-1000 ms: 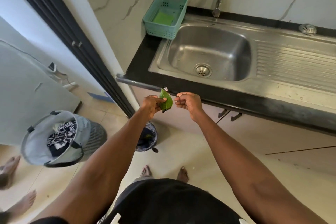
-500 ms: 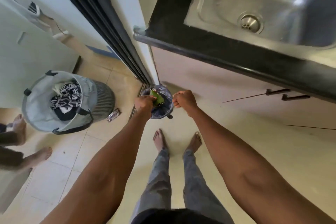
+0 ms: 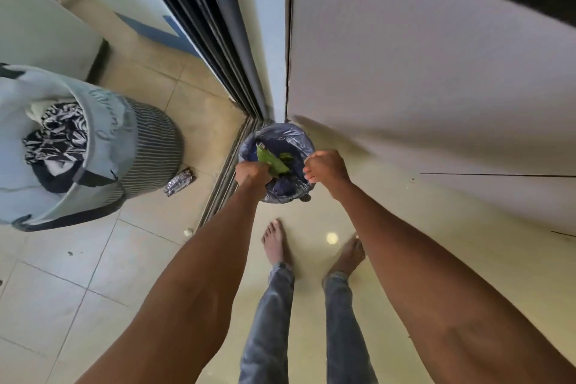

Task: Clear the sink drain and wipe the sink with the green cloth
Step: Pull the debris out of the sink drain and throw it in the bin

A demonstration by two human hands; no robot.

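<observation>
My left hand [image 3: 252,174] grips a green leaf [image 3: 271,160] and holds it over the open mouth of a small bin lined with a dark blue bag [image 3: 280,140], which stands on the floor in the corner by the cabinet. A second bit of green lies inside the bin. My right hand [image 3: 325,168] hovers at the bin's right rim, fingers curled in, with nothing visible in them. The sink, its drain and the green cloth are out of view.
A grey laundry basket [image 3: 103,150] full of clothes stands on the tiled floor at left, with a shiny wrapper [image 3: 180,185] beside it. A dark sliding-door frame [image 3: 215,40] and the pale cabinet front [image 3: 436,87] meet behind the bin. My bare feet [image 3: 276,243] stand just in front.
I have bent down from the counter to the floor bin. The leaf in my left hand has gone from counter height to just over the bin. The sink has left the view.
</observation>
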